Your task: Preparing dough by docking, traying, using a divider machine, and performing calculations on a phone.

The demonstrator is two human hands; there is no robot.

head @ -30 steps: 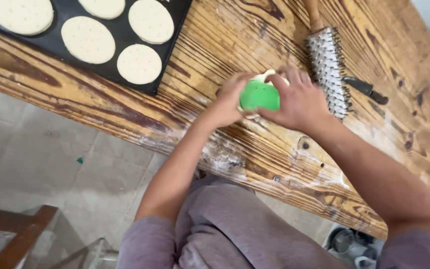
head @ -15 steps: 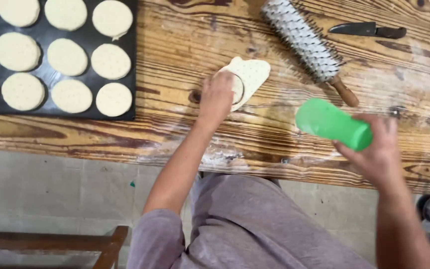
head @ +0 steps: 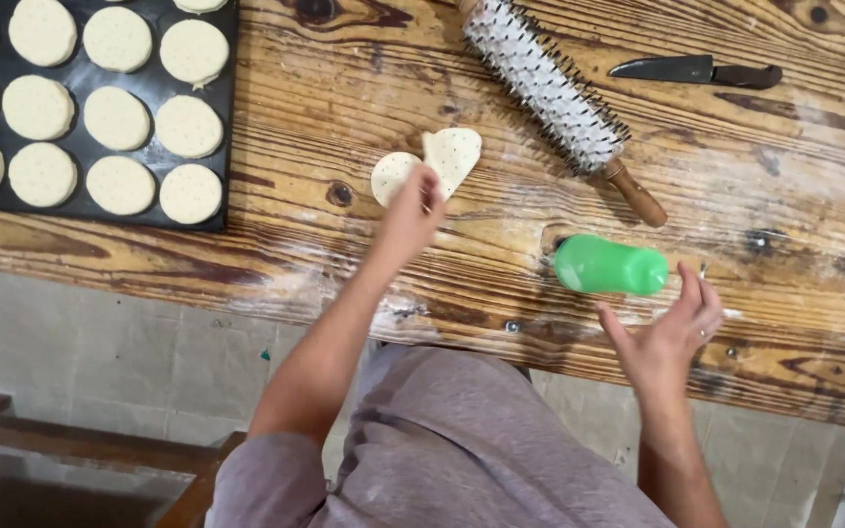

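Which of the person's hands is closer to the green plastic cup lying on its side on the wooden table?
Right. The right hand hangs open just below the green plastic cup, not touching. The left hand is farther left, on the round dough piece.

- Bare wooden table [head: 794, 196] lies open between the spiked roller [head: 552, 90] and the green cup [head: 610, 266].
- A baking tray [head: 229, 117] of dough rounds blocks the left side.
- A knife [head: 696, 70] occupies the far edge.
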